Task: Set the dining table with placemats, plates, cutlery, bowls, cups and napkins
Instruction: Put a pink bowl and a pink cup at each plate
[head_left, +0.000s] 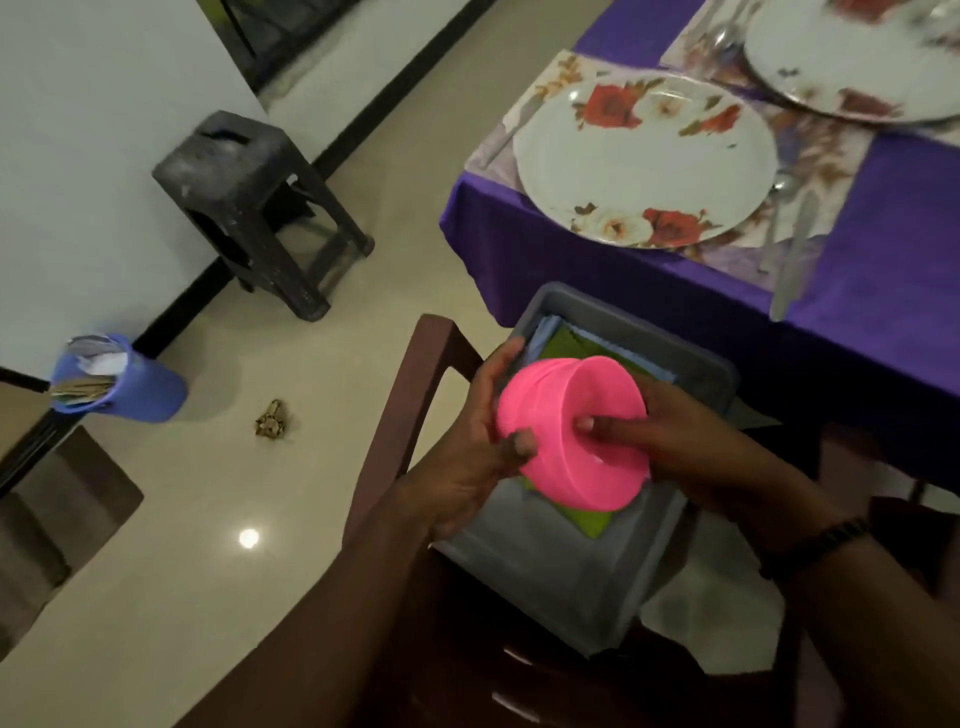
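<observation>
Pink bowls (571, 431) are gripped by both hands: left hand (470, 441) curls around the rim, right hand (675, 441) fingers (602, 427) hook inside, above a grey tray (566, 577).

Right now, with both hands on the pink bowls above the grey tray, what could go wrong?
1. The pink bowls look nested and tilted; pulling them apart between left hand and right hand may let one slip onto the grey tray.
2. The knife lies near the table's edge; a bowl set down carelessly may knock it off.
</observation>
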